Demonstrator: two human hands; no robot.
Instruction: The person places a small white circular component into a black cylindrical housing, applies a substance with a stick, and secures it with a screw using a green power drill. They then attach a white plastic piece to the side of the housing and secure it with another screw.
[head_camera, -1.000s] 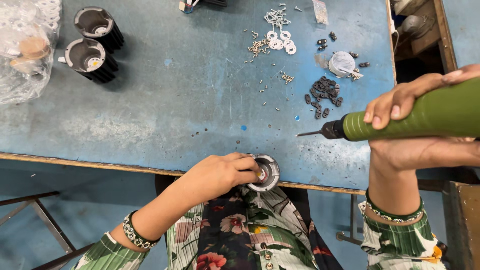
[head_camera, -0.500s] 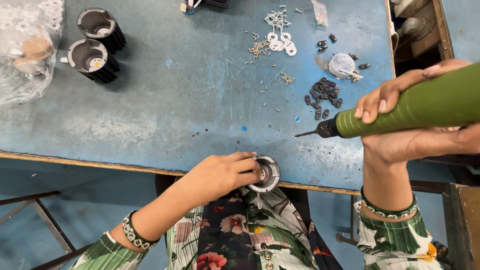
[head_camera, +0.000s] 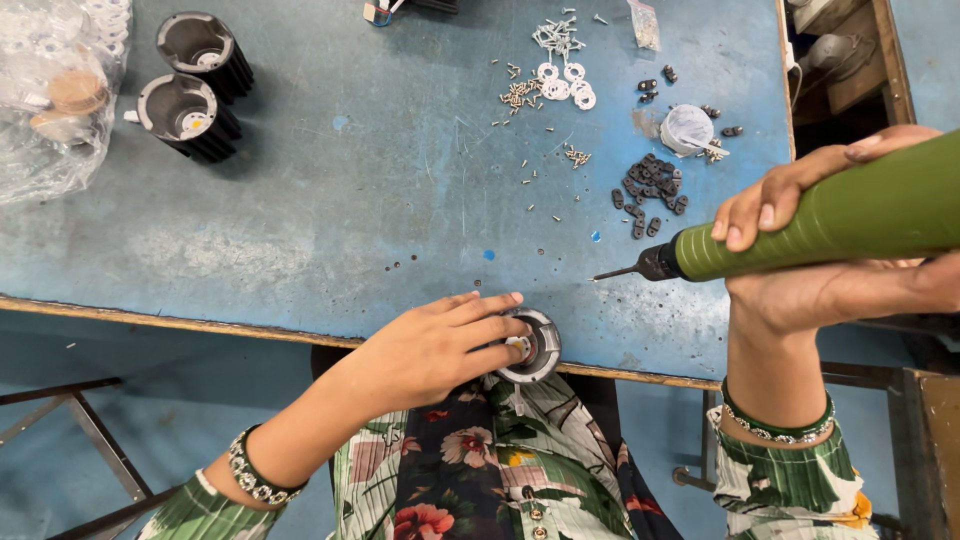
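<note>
My left hand (head_camera: 435, 350) rests on a round silver lamp housing (head_camera: 535, 345) at the front edge of the blue table (head_camera: 330, 210), fingertips inside its rim. My right hand (head_camera: 820, 245) grips a green electric screwdriver (head_camera: 830, 220) held level above the table, its black tip pointing left, well right of and above the housing.
Two black finned housings (head_camera: 190, 85) stand at the far left beside a clear plastic bag (head_camera: 50, 90). Loose screws and white washers (head_camera: 560, 75), a pile of small black parts (head_camera: 650, 185) and a small white cup (head_camera: 688, 128) lie at the far right. A wooden frame (head_camera: 880, 60) borders the table's right side.
The screwdriver has drifted slightly left and then back up to the right. My left hand stays on the silver housing.
</note>
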